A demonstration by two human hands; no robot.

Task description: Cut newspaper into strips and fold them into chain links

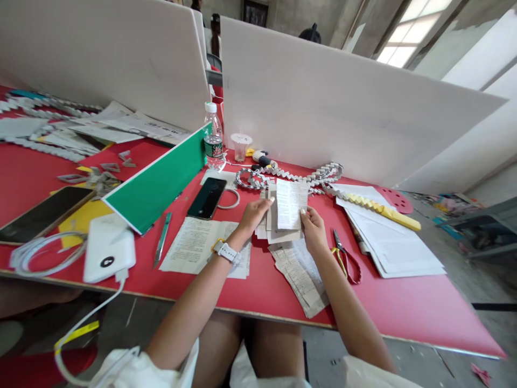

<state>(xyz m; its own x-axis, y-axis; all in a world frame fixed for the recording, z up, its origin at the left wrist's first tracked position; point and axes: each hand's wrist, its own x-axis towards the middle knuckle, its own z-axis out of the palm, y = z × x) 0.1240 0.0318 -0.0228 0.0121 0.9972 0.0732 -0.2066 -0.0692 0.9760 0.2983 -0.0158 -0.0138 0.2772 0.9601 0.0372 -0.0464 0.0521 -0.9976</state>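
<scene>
Between both hands, above the red table, is a small stack of printed paper pieces [288, 207]. My left hand [256, 215], with a white watch on its wrist, pinches the left edge of the stack. On the right edge, my right hand [314, 229] is closed with its thumb on top. Below the stack lie more printed paper strips [301, 280], fanned out, partly under my right forearm. A printed sheet [189, 245] lies under my left forearm. To the right of my right hand are red-and-yellow-handled scissors [346, 258].
A folded-paper chain [299, 175] lies behind the hands, near a water bottle [213, 140] and cup [241, 146]. At left are a phone [207, 198], a cutter knife [162, 240], a green divider [161, 178] and a white power bank [109, 249]. White sheets [396, 242] lie at right.
</scene>
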